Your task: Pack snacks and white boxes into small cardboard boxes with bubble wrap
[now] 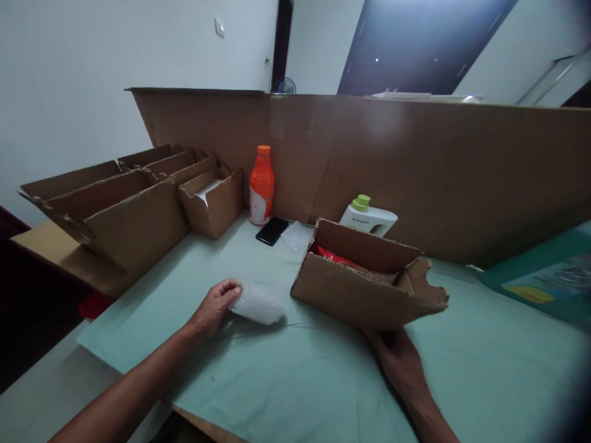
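Setting: pale green cloth-covered counter [286,369] fenced at the back by a tall brown cardboard sheet [415,160], which screens the work area from the white-walled room behind.
Left hand [213,307]: lies on the counter with its fingers [229,288] curled over one end of a small white bubble-wrap bundle [258,304], pinning it flat against the cloth.
Right hand [399,357]: sits at the near wall of an open brown cardboard box [355,289], partly hidden beneath it; it seems to prop the box up, though whether the fingers are clenched cannot be told.
Box: tilted, opening turned up and away, flaps loose, something red [330,255] inside; just right of the bundle.
Behind: orange plastic bottle [261,184], black phone [272,231], clear plastic scrap [296,235] and white jug with green cap [368,215] stand against the sheet, out of the way.
Left side: row of empty folded cardboard boxes [120,203] lined up open-topped along the counter's edge.
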{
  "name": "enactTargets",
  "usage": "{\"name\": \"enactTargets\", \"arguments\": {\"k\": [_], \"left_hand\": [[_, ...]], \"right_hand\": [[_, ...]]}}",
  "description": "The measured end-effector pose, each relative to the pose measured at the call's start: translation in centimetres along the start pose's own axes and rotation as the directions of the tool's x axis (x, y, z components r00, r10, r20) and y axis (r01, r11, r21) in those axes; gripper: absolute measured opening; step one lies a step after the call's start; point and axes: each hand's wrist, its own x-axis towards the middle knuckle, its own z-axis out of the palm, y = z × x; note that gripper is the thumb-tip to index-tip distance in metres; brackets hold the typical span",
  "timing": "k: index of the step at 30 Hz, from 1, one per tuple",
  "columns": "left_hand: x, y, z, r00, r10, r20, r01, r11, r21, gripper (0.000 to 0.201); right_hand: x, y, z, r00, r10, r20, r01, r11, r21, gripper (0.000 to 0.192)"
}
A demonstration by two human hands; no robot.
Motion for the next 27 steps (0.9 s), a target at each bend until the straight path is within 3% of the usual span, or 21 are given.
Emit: {"name": "enactTargets", "arguments": {"k": [5, 8, 11, 15, 19, 21, 23, 27], "left_hand": [[-1.0, 0.5, 0.6, 0.994, 0.046, 0.095, -0.046, 0.999, -0.008, 0.035], [-1.5, 0.4, 0.7, 0.990, 0.058, 0.130, -0.054, 0.998, -0.033, 0.034], [-1.9, -0.2, 1.1, 0.984, 0.050, 0.171, -0.040, 0.997, -0.059, 0.036], [-2.5, -0.7, 2.0, 0.951, 0.023, 0.308, 0.003, 0.997, -0.082, 0.033], [-2.9, -0.5, 3.1, 0.884, 0.053, 0.465, -0.033, 0.998, -0.051, 0.029], [-2.5, -0.5, 3.3, 0.885, 0.046, 0.463, -0.055, 0.998, 0.006, 0.032], [-2.0, -0.6, 3.1, 0.929, 0.016, 0.369, -0.047, 0.996, 0.074, 0.039], [-1.4, -0.7, 1.3, 0.989, 0.076, 0.127, -0.094, 0.985, 0.142, 0.063]], "right_hand": [[-1.3, 0.7, -2.5, 1.000, -0.002, -0.011, 0.002, 1.000, 0.021, 0.070], [-4.1, 1.2, -4.7, 0.999, -0.007, -0.037, 0.007, 1.000, -0.014, 0.060], [-7.2, -0.3, -5.0, 0.996, -0.060, 0.069, 0.062, 0.997, -0.035, 0.046], [-9.2, -5.7, -1.8, 0.939, -0.250, 0.236, 0.240, 0.968, 0.072, 0.045], [-8.7, -10.5, 3.0, 0.815, -0.463, 0.349, 0.405, 0.885, 0.229, 0.053], [-8.3, -11.6, 5.1, 0.767, -0.496, 0.408, 0.405, 0.866, 0.293, 0.039], [-8.0, -11.8, 6.5, 0.787, -0.457, 0.414, 0.349, 0.884, 0.312, 0.024], [-7.5, -11.2, 5.9, 0.913, -0.328, 0.242, 0.254, 0.922, 0.293, 0.024]]}}
